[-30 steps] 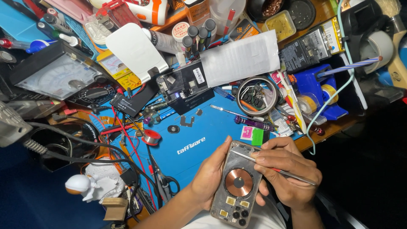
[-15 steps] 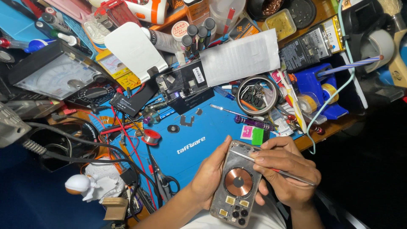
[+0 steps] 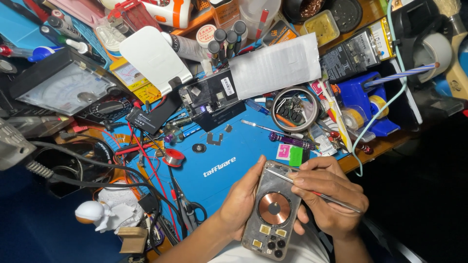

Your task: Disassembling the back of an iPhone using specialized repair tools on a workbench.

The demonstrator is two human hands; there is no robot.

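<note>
My left hand (image 3: pixel 240 202) cradles an opened phone back housing (image 3: pixel 271 216), grey with a round copper coil in its middle and small camera holes at its near end. My right hand (image 3: pixel 329 195) pinches thin metal tweezers (image 3: pixel 314 191), whose tip rests on the housing's upper edge near its far corner. Both hands hover over the near edge of a blue work mat (image 3: pixel 229 160).
The bench is crowded: an analog meter (image 3: pixel 66 87), a white stand (image 3: pixel 153 58), a dark circuit board (image 3: pixel 209 95), a round parts dish (image 3: pixel 291 108), a purple screwdriver (image 3: pixel 291 141), solder spool (image 3: pixel 173 157), scissors (image 3: pixel 187 207), black cables (image 3: pixel 97 168), a blue tape holder (image 3: pixel 365 104).
</note>
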